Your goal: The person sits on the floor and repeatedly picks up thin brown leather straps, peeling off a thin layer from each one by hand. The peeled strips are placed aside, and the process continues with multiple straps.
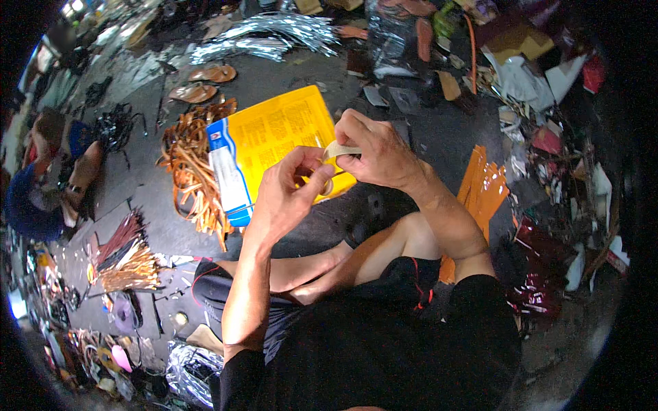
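My left hand (pixel 286 192) and my right hand (pixel 381 152) meet over a yellow container (pixel 274 127) with a blue and white end. A narrow pale strip (pixel 340 149) runs between them. My right fingers are closed on its upper end, while the thumb and fingers of my left hand pinch it lower down, where it seems to curl into a loop. The container lies tilted in front of my crossed legs, and its near right part is partly hidden by my hands. A tangled heap of brown strips (pixel 194 168) sits against its left side.
Orange-brown flat strips (pixel 482 181) lie beside my right arm. Brown sandals (pixel 205 82) and silver strips (pixel 274 35) are farther ahead. Cut strips in a bundle (pixel 127 257) lie to the left, near another person (pixel 48 185). Mixed scraps (pixel 548 144) cover the right side.
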